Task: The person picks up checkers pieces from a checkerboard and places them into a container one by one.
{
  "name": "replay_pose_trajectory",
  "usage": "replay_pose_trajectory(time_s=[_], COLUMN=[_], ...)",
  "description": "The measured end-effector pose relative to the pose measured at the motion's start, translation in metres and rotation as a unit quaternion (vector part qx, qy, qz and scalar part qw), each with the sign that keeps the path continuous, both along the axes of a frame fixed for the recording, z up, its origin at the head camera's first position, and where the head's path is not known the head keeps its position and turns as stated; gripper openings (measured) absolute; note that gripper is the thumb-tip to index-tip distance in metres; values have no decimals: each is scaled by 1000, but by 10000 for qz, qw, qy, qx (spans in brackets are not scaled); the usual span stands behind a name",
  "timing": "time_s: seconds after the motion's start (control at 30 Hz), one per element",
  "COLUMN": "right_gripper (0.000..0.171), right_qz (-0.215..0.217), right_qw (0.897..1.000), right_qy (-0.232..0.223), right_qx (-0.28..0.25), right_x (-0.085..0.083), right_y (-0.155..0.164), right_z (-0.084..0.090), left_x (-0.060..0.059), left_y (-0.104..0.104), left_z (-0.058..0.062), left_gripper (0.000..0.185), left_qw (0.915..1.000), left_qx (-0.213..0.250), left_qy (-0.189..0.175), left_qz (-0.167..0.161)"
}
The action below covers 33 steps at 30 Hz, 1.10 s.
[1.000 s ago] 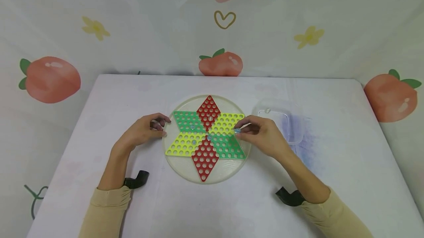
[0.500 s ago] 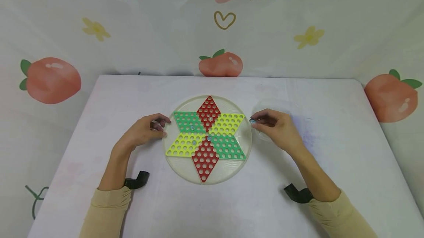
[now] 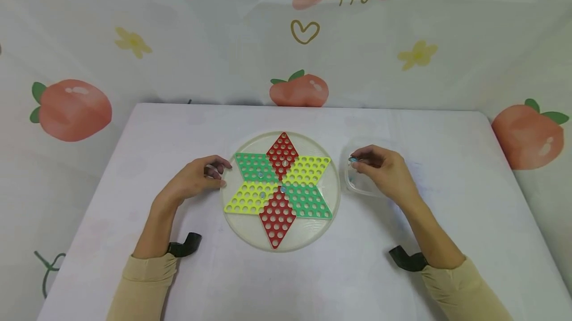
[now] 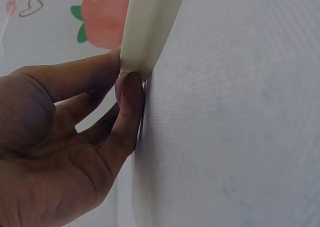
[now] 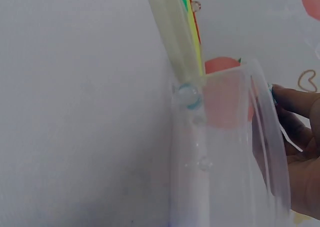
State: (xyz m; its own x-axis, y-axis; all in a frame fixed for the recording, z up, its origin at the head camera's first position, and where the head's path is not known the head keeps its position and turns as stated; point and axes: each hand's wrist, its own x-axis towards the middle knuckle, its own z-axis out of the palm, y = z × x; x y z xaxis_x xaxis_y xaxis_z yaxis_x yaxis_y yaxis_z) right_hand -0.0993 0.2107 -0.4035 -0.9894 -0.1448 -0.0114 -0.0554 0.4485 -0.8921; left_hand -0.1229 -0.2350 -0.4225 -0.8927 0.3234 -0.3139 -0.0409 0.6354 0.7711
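Observation:
A round translucent game board [image 3: 286, 246] carries a red, green and yellow star full of holes. Several glass marbles [image 3: 283, 189] sit near its middle. My left hand [image 3: 218, 172] grips the board's left rim; in the left wrist view its thumb and fingers [image 4: 127, 102] pinch the pale edge [image 4: 147, 27]. Just over the left end of a clear plastic container [image 3: 357, 188], to the right of the board, my right hand [image 3: 356, 161] pinches a blue marble [image 3: 353, 159]. The right wrist view shows the container [image 5: 225, 152] with a marble [image 5: 188, 95] inside it.
A white cloth covers the table [image 3: 134, 162], and a backdrop with peaches hangs behind and beside it. Black wrist straps [image 3: 185, 245] lie by both forearms. The table's far edge runs just behind the board.
My right hand has carried the blue marble from the board's right side rightward to above the container. My left hand has stayed on the rim.

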Motion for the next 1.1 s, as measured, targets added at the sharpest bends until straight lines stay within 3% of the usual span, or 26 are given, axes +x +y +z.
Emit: replay_pose_trajectory(time_s=[0.47, 1.1], right_gripper=[23, 21], right_qz=[-394, -350], right_qw=[9972, 9847], right_qy=[56, -550], right_qx=[640, 1618], right_x=[-15, -32], right_y=[8, 12], right_z=[-11, -16], left_x=[0, 2], left_y=[0, 0], left_z=[-3, -1], left_gripper=[38, 40], left_qw=[10000, 9999], left_qx=[-53, -6], left_qy=[53, -20], left_qz=[11, 130])
